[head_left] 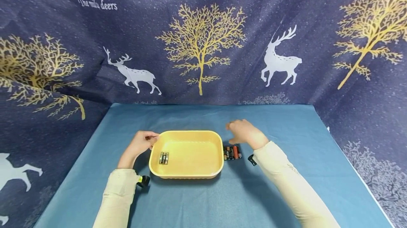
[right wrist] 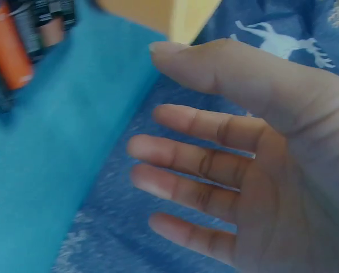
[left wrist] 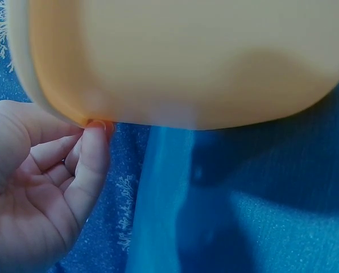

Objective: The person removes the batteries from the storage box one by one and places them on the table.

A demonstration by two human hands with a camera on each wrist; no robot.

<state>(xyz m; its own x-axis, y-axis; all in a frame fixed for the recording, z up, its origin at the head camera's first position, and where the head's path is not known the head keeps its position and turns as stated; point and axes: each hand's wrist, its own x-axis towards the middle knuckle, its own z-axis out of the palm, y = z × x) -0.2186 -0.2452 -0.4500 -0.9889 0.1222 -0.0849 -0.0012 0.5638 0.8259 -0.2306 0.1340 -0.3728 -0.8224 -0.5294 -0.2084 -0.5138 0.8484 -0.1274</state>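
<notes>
A yellow plastic tray (head_left: 194, 177) with rounded corners lies on the blue cloth. My left hand (head_left: 143, 143) pinches its left rim near the far corner, and the left wrist view shows thumb and fingertips meeting at the rim (left wrist: 61, 111). Inside the tray, toward the left, a few small batteries (head_left: 164, 158) lie side by side. Several more batteries (head_left: 232, 153), one of them orange-red (right wrist: 9, 45), stand in a row just right of the tray. Above and behind that row is my right hand (head_left: 245, 132), its fingers (right wrist: 181, 151) spread and nothing between them.
Blue cloth (head_left: 203, 203) covers the table. A dark curtain (head_left: 222, 90) printed with deer and trees hangs behind and at both sides. Small black wrist devices sit by the left sleeve (head_left: 119, 189) and the right sleeve (head_left: 283, 171).
</notes>
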